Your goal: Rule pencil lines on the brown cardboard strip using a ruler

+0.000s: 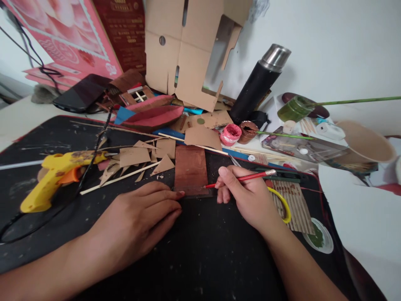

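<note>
A brown-painted rectangular piece, which looks like cardboard, lies on the black mat in front of me. My left hand rests palm down with fingers stretched out, its fingertips at the piece's near left corner. What looks like a clear strip runs along the near edge, too faint to make out. My right hand is closed around a red pencil. The pencil's tip meets the piece near its right edge, and its eraser end points right.
Left is a yellow glue gun with a black cord, beside cardboard scraps and thin sticks. Paint jars, a black flask and a cardboard box stand behind. At right lie yellow-handled scissors, corrugated card and a green-paint dish.
</note>
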Available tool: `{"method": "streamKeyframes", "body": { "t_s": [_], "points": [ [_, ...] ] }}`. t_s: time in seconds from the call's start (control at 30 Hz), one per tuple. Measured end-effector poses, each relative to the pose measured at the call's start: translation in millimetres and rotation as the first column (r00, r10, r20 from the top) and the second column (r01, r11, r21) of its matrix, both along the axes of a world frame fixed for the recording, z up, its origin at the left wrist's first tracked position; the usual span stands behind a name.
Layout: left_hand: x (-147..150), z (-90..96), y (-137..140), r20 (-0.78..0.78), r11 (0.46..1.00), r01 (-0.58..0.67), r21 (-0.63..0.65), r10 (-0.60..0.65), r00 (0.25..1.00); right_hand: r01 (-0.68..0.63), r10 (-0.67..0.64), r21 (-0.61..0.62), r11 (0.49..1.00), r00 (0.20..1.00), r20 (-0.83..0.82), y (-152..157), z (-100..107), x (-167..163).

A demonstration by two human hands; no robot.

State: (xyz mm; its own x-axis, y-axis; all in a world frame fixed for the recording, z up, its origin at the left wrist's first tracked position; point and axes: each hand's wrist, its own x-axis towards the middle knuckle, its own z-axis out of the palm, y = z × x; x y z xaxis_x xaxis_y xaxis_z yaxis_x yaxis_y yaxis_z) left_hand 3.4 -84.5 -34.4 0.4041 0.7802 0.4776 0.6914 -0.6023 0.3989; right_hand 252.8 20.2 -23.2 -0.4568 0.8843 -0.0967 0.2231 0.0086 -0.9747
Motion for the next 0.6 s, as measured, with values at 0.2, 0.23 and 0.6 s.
{"method": "streamKeyframes", "body": {
  "t_s": [0.2, 0.23, 0.6],
  "points": [
    [0.0, -0.1, -0.1, -0.001, 1.0, -0.003, -0.004, 0.003, 1.0, 0.008, -0.008, -0.001, 1.0, 1.0, -0.008, 0.3, 0.9, -1.3],
    [-0.1, -0.3, -0.1, -0.003, 1.0, 0.0, -0.003, 0.0, 1.0, 0.013, -0.013, -0.004, 1.0, 1.0, -0.016, 0.5, 0.9, -1.6],
    [-0.1, 0.2, 0.0, -0.016, 1.0, 0.009, -0.004, -0.009, 1.0, 0.006, -0.007, -0.027, 1.0, 0.999, -0.036, -1.7, 1.7, -3.3]
  ]
}}
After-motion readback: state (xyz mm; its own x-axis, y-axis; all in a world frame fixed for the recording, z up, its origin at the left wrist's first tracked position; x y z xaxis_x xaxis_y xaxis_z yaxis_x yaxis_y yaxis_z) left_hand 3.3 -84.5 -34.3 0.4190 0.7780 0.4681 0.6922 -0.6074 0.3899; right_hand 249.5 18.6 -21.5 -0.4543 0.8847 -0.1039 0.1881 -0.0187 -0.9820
